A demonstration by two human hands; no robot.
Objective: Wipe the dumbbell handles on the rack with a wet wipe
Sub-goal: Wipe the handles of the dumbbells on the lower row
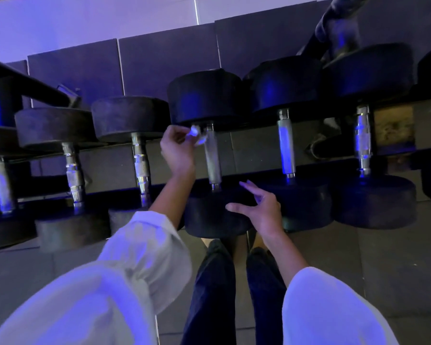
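Above blue-lit grey floor tiles point(396, 270), the left hand point(178, 150) is pinching a crumpled white wipe point(196, 135) beside a knurled steel dumbbell handle point(213, 155); the right hand point(256, 207) is hovering, fingers wide.

1 view, from a wide-angle camera on the person's head, tilted steeply forward and down. It looks from close above onto the row of dumbbells point(204, 95), the wall point(85, 21) along the top edge, sleeves point(125, 270) and legs point(214, 282) filling the bottom.
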